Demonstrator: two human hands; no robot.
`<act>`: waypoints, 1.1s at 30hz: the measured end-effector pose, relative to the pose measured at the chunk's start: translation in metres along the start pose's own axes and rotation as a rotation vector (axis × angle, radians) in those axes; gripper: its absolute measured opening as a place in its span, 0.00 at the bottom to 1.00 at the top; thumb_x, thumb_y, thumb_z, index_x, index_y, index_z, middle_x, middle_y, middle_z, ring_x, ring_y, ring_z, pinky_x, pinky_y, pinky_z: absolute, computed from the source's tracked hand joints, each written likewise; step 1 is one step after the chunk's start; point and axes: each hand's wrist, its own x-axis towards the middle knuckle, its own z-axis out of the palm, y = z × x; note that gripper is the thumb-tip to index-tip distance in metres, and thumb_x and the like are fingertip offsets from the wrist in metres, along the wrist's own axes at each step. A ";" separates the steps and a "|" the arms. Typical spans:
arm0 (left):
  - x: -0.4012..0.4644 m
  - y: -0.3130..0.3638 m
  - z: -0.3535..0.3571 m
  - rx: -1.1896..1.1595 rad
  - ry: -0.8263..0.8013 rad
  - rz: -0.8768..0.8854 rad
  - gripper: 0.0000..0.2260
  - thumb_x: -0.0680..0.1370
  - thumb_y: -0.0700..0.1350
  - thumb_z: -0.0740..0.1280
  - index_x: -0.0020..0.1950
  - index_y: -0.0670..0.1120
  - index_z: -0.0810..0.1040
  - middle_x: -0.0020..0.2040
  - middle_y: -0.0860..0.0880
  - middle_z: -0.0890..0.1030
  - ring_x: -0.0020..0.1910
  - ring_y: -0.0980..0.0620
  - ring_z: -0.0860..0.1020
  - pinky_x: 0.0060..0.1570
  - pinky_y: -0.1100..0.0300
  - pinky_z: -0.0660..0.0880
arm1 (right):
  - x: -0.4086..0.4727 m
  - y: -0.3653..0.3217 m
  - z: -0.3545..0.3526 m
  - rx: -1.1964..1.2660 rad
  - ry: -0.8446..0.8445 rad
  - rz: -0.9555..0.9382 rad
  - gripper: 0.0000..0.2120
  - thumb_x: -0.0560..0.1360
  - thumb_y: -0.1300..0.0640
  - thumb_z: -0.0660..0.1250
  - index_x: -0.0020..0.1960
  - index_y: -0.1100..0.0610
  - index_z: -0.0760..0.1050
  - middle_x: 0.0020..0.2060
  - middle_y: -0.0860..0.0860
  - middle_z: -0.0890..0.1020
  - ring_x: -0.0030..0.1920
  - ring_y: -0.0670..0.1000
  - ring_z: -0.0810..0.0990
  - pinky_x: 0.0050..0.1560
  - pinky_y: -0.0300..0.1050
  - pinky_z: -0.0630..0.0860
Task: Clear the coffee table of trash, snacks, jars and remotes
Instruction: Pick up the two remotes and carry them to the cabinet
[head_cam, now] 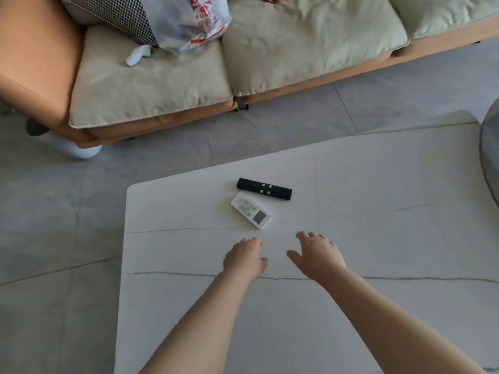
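Two remotes lie on the white marble coffee table [378, 184], near its far left corner. The black remote [264, 189] is the farther one, lying crosswise. The white remote [250, 210] with a grey screen lies just in front of it, at an angle. My left hand [244, 259] hovers a short way below the white remote, fingers curled downward and holding nothing. My right hand [317, 255] is beside it to the right, fingers spread, also holding nothing. Both hands are apart from the remotes.
An orange sofa with pale green cushions [151, 87] stands beyond the table across a strip of grey tiled floor. A plastic bag [189, 20] and a checked cushion [116, 14] rest on it. A grey round object [490, 155] sits at the table's right edge.
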 end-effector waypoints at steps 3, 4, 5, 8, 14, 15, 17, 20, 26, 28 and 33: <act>0.034 -0.010 -0.007 0.015 0.073 0.068 0.22 0.77 0.49 0.64 0.71 0.50 0.66 0.68 0.46 0.70 0.66 0.45 0.69 0.59 0.52 0.71 | 0.037 -0.009 -0.002 -0.029 0.029 -0.027 0.23 0.77 0.44 0.58 0.67 0.55 0.65 0.63 0.53 0.75 0.65 0.56 0.71 0.63 0.50 0.67; 0.046 -0.014 -0.008 0.032 0.100 0.090 0.23 0.78 0.48 0.64 0.72 0.50 0.65 0.68 0.46 0.69 0.66 0.45 0.69 0.58 0.52 0.71 | 0.050 -0.011 -0.001 -0.037 0.042 -0.035 0.23 0.77 0.45 0.58 0.68 0.55 0.65 0.64 0.53 0.74 0.65 0.56 0.70 0.63 0.50 0.67; 0.059 -0.018 -0.009 0.053 0.125 0.111 0.24 0.78 0.46 0.64 0.73 0.50 0.63 0.69 0.46 0.69 0.65 0.45 0.68 0.57 0.52 0.71 | 0.064 -0.012 0.000 -0.046 0.060 -0.042 0.22 0.77 0.45 0.58 0.68 0.55 0.65 0.64 0.53 0.73 0.65 0.56 0.70 0.63 0.50 0.67; 0.100 -0.029 -0.008 0.127 0.181 0.177 0.25 0.77 0.42 0.64 0.73 0.50 0.62 0.71 0.48 0.67 0.67 0.45 0.66 0.56 0.51 0.72 | 0.105 -0.011 0.007 -0.081 0.129 -0.059 0.21 0.77 0.48 0.60 0.67 0.56 0.65 0.65 0.52 0.71 0.66 0.55 0.68 0.63 0.50 0.68; 0.164 -0.035 0.004 0.437 0.219 0.333 0.31 0.74 0.42 0.67 0.74 0.49 0.58 0.74 0.48 0.60 0.73 0.45 0.57 0.66 0.51 0.67 | 0.173 -0.007 0.029 -0.109 0.249 -0.074 0.23 0.76 0.53 0.62 0.68 0.57 0.61 0.66 0.51 0.66 0.69 0.55 0.63 0.63 0.51 0.68; 0.170 -0.036 0.006 0.479 0.227 0.356 0.31 0.74 0.42 0.67 0.74 0.49 0.58 0.74 0.48 0.60 0.73 0.45 0.57 0.68 0.51 0.65 | 0.181 -0.006 0.032 -0.116 0.267 -0.077 0.24 0.76 0.54 0.63 0.69 0.57 0.59 0.68 0.51 0.65 0.70 0.55 0.61 0.63 0.51 0.68; 0.179 -0.039 0.010 0.528 0.246 0.390 0.30 0.74 0.40 0.65 0.74 0.50 0.58 0.73 0.49 0.60 0.73 0.45 0.56 0.71 0.50 0.60 | 0.195 -0.004 0.038 -0.128 0.288 -0.082 0.27 0.77 0.55 0.63 0.71 0.57 0.56 0.72 0.51 0.61 0.73 0.55 0.58 0.65 0.51 0.67; 0.185 -0.044 0.015 0.554 0.324 0.425 0.26 0.75 0.39 0.63 0.71 0.52 0.62 0.70 0.50 0.65 0.72 0.43 0.57 0.73 0.48 0.55 | 0.209 -0.003 0.047 -0.140 0.311 -0.071 0.30 0.77 0.58 0.61 0.74 0.55 0.51 0.73 0.50 0.60 0.73 0.54 0.57 0.66 0.50 0.65; 0.185 -0.041 0.017 0.539 0.331 0.436 0.21 0.76 0.44 0.64 0.68 0.50 0.66 0.64 0.47 0.70 0.70 0.43 0.61 0.74 0.47 0.52 | 0.208 -0.007 0.056 -0.212 0.374 -0.012 0.19 0.74 0.60 0.63 0.65 0.58 0.65 0.60 0.54 0.72 0.62 0.56 0.69 0.57 0.45 0.68; 0.180 -0.039 0.018 0.523 0.301 0.412 0.21 0.75 0.46 0.65 0.68 0.49 0.67 0.63 0.47 0.71 0.68 0.44 0.64 0.74 0.46 0.50 | 0.199 -0.006 0.057 -0.187 0.362 -0.012 0.15 0.75 0.59 0.60 0.61 0.58 0.68 0.57 0.55 0.73 0.59 0.56 0.71 0.56 0.45 0.68; 0.155 -0.029 0.013 0.473 0.272 0.362 0.21 0.74 0.53 0.67 0.62 0.46 0.68 0.59 0.45 0.74 0.60 0.43 0.73 0.66 0.50 0.63 | 0.162 0.000 0.044 -0.045 0.261 0.019 0.11 0.76 0.54 0.58 0.55 0.59 0.70 0.45 0.53 0.71 0.40 0.55 0.72 0.39 0.44 0.67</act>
